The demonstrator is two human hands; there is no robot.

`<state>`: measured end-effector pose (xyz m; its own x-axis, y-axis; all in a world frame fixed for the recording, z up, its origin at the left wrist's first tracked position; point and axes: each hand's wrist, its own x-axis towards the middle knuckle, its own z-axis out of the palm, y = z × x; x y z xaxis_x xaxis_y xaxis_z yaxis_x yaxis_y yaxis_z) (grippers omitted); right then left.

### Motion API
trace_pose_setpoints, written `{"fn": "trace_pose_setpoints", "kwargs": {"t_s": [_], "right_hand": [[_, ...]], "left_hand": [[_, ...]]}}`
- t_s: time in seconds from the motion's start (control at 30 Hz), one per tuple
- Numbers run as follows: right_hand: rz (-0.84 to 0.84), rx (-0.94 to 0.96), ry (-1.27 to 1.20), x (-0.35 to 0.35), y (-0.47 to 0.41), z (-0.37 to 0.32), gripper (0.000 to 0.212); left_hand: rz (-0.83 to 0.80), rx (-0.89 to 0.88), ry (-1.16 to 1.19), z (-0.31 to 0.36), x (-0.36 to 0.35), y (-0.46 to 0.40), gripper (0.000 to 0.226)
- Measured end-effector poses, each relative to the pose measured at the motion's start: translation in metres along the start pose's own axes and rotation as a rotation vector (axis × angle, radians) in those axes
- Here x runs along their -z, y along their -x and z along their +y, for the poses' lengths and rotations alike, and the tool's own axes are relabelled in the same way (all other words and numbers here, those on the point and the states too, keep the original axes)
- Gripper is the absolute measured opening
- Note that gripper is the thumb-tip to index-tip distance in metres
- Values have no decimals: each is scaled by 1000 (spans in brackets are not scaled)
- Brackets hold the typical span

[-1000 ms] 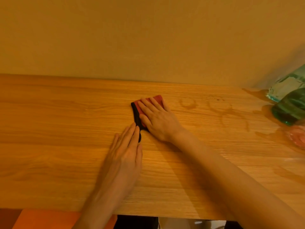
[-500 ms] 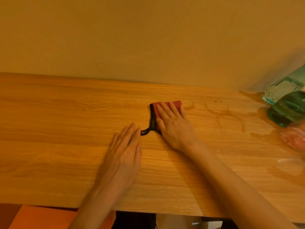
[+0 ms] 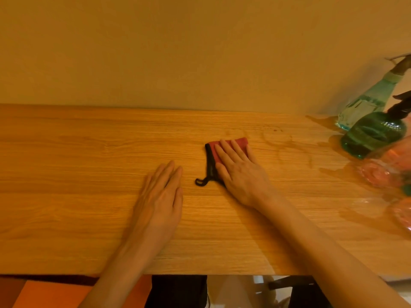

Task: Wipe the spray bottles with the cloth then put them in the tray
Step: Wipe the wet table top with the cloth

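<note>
The person leans over the wooden counter (image 3: 89, 218) with both hands flat on it. The right hand (image 3: 240, 174) presses on a folded red cloth (image 3: 241, 141) with a black edge; its fingers (image 3: 226, 150) are straight and a little spread, and they cover most of the cloth. A small black loop (image 3: 201, 181) from the cloth sticks out on the wood beside the thumb. The left hand (image 3: 160, 196) lies palm down just to the left, apart from the cloth, with its fingers straight and close together, holding nothing.

Faint wet rings (image 3: 278, 138) show on the wood to the right of the cloth. At the far right edge stand two spray bottles: a pale blue one (image 3: 364, 103) near the wall and a dark green one (image 3: 371, 134) in front of it. Near them is something pinkish and transparent (image 3: 382, 172), maybe plastic wrapping; it is too blurred to be sure.
</note>
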<state>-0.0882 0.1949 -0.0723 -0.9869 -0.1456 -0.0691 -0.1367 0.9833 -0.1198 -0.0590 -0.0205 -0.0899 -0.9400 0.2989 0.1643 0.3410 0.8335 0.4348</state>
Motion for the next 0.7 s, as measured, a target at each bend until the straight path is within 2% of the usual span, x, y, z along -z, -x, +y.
{"fn": "trace_pose_setpoints", "kwargs": {"t_s": [0.07, 0.17, 0.27, 0.4, 0.47, 0.6, 0.7], "right_hand": [[28, 53, -16, -5, 31, -7, 68], [130, 94, 3, -16, 80, -10, 63], [138, 86, 23, -20, 97, -6, 60], [59, 84, -57, -9, 61, 7, 68], [69, 43, -26, -5, 30, 18, 71], [17, -45, -8, 3, -23, 33, 56], [17, -54, -1, 4, -25, 35, 57]], "left_hand": [[-16, -45, 17, 11, -8, -7, 61], [-37, -119, 31, 32, -21, -14, 58], [-82, -127, 3, 36, -30, -18, 49], [-89, -145, 9, 35, -31, -19, 66], [-95, -145, 2, 34, -32, -19, 60], [-68, -127, -3, 38, -29, -17, 45], [-68, -133, -16, 37, -31, -15, 55]]}}
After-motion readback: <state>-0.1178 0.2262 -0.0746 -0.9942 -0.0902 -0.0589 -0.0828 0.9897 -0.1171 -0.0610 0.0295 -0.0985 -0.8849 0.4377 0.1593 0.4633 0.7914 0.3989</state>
